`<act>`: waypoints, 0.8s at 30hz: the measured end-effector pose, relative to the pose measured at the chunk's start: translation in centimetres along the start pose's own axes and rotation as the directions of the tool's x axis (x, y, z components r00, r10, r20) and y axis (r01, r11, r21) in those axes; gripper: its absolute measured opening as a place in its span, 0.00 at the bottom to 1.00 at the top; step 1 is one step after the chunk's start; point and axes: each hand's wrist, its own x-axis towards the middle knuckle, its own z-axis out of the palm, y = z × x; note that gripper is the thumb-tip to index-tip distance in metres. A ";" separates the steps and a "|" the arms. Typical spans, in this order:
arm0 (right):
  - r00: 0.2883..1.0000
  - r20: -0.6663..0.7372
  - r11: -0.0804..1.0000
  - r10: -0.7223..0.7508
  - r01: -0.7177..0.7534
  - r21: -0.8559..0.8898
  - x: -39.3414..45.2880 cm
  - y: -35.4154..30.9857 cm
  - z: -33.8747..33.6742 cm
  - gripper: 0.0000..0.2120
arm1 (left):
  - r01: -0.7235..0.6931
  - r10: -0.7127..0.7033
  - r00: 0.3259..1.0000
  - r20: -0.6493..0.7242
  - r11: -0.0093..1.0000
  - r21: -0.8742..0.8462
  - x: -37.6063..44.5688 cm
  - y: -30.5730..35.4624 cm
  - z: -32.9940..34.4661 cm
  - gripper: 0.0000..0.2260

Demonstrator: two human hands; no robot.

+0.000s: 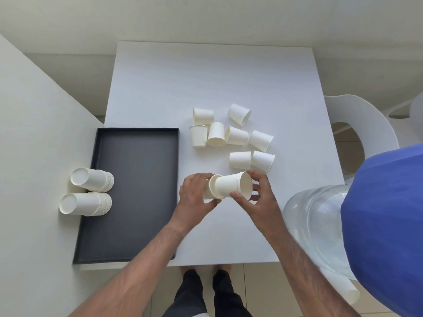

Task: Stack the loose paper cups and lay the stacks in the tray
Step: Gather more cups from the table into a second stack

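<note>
My left hand (194, 197) grips one white paper cup (211, 187) by its side. My right hand (256, 193) holds another cup (232, 185), whose narrow base sits partly inside the left cup's mouth. Both lie sideways just above the white table (206, 76). Several loose cups (238, 136) lie scattered on the table beyond my hands, most on their sides. The black tray (137, 179) lies to the left. Two stacks of cups (92, 179) (85, 203) lie on their sides across the tray's left rim.
A large clear water bottle (320, 225) stands at the table's near right corner. A white chair (357, 133) sits beyond the right edge. A white wall or counter (34, 156) borders the tray's left side. My feet show below the table's front edge.
</note>
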 end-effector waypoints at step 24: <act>0.976 -0.126 0.895 0.176 -0.212 -0.393 9.3 3.3 0.7 0.24 | 0.230 -0.242 0.970 -0.002 0.922 -0.313 -5.0 0.5 -2.0 0.31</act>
